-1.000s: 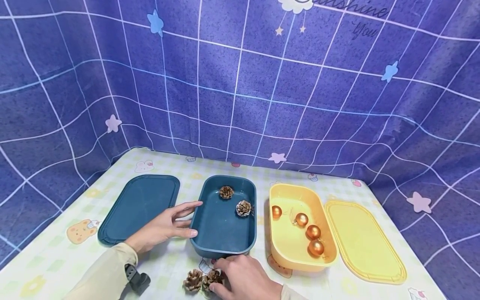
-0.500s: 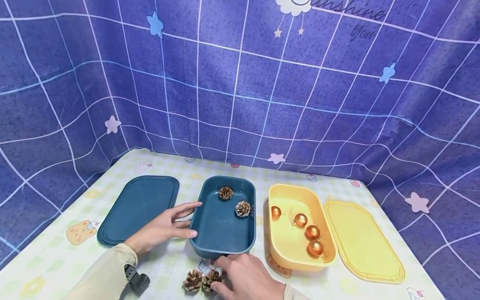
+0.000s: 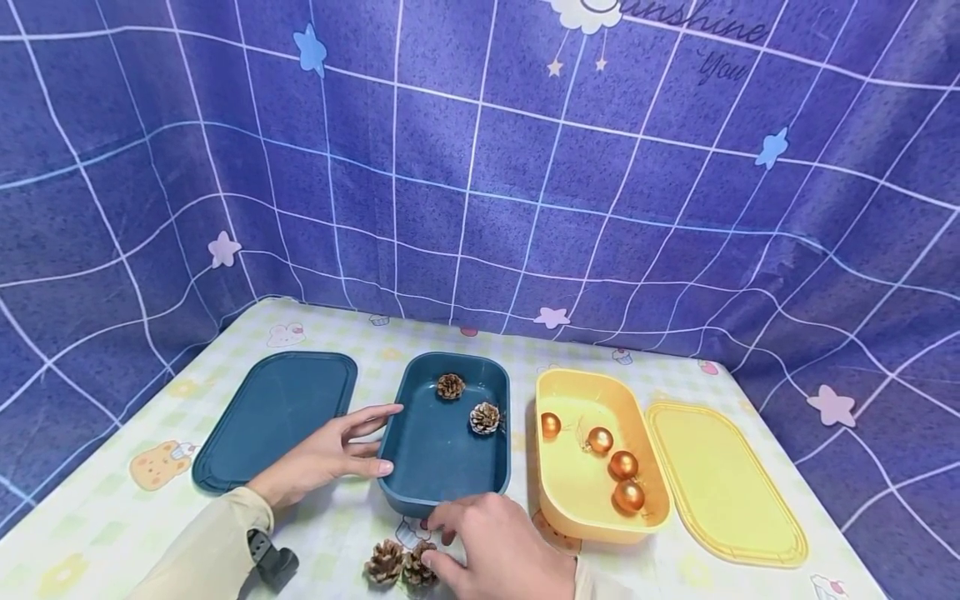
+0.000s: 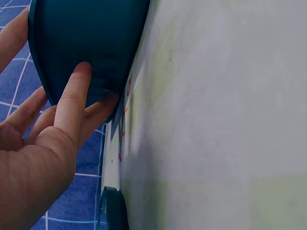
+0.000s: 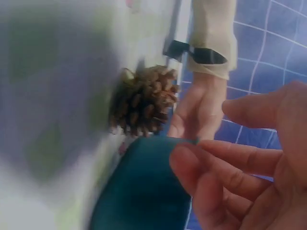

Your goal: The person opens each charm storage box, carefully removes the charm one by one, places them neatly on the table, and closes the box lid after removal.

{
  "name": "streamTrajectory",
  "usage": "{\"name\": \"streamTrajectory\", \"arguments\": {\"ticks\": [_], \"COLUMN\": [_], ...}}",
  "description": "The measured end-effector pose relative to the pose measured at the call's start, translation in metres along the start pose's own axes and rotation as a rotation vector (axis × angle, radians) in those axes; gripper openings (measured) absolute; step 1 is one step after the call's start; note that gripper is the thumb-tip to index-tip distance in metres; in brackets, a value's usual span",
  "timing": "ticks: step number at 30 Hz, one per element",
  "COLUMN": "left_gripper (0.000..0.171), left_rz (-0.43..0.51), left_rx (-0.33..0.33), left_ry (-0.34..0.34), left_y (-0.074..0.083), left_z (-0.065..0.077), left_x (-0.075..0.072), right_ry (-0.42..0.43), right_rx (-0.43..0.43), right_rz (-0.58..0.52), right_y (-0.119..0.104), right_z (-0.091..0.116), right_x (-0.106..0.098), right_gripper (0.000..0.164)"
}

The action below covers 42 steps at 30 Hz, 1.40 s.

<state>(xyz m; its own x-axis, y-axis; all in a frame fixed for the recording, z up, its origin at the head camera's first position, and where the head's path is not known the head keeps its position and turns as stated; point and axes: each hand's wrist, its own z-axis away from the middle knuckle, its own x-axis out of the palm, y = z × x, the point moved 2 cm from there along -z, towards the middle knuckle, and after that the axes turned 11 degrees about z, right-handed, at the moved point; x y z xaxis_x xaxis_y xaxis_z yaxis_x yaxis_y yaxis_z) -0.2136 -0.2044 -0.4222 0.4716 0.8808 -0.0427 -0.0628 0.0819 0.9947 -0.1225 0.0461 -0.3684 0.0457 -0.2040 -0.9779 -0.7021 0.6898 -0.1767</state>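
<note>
My left hand [image 3: 333,450] rests its fingers against the left wall of the dark blue box [image 3: 442,467], thumb and fingers spread apart. In the left wrist view, the fingertips [image 4: 82,69] touch the outside of that wall. Inside the box lie two pine cones, a brown one [image 3: 450,386] and a pale-tipped one [image 3: 484,418]. Two more pine cones, a left one [image 3: 386,562] and a right one [image 3: 419,566], sit on the cloth in front. My right hand [image 3: 502,546] hovers beside the right one, holding nothing; the right wrist view shows its thumb and fingers apart.
A yellow box [image 3: 570,483] with several copper-coloured baubles [image 3: 623,465] stands to the right, its yellow lid [image 3: 731,483] beside it. A dark blue lid [image 3: 277,417] lies on the left. A purple-blue grid curtain [image 3: 480,167] hangs behind the table.
My right hand has shifted slightly up and to the right, and more of the right-hand loose pine cone shows. The left hand stays at the blue box.
</note>
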Motion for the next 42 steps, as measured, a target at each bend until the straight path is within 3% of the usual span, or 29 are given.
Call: {"name": "streamTrajectory", "arguments": {"ticks": [3,7,15,27,37,42], "left_gripper": [0.081,0.08,0.082,0.081,0.082,0.081], "left_rz": [0.001,0.005,0.008,0.016,0.012,0.017], "left_rx": [-0.006,0.0,0.011,0.013,0.014,0.004], "left_ry": [0.0,0.004,-0.001,-0.015,-0.01,-0.008], "left_y": [0.0,-0.002,-0.002,-0.002,-0.001,-0.001], "left_z": [0.0,-0.001,-0.002,-0.001,0.0,0.0], "left_x": [-0.001,-0.001,-0.001,0.0,-0.001,-0.001], "right_ry": [0.101,0.191,0.219,0.264,0.276,0.263], "right_rx": [-0.069,-0.083,-0.023,0.23,0.455,0.542], "right_rz": [-0.057,-0.132,-0.243,-0.433,-0.583,-0.578], "right_y": [0.001,0.005,0.024,0.048,0.076,0.083], "right_z": [-0.001,-0.008,-0.032,-0.072,-0.118,-0.133], "right_x": [-0.01,-0.022,-0.048,-0.073,-0.063,-0.054], "right_gripper": [0.01,0.004,0.008,0.009,0.01,0.009]}}
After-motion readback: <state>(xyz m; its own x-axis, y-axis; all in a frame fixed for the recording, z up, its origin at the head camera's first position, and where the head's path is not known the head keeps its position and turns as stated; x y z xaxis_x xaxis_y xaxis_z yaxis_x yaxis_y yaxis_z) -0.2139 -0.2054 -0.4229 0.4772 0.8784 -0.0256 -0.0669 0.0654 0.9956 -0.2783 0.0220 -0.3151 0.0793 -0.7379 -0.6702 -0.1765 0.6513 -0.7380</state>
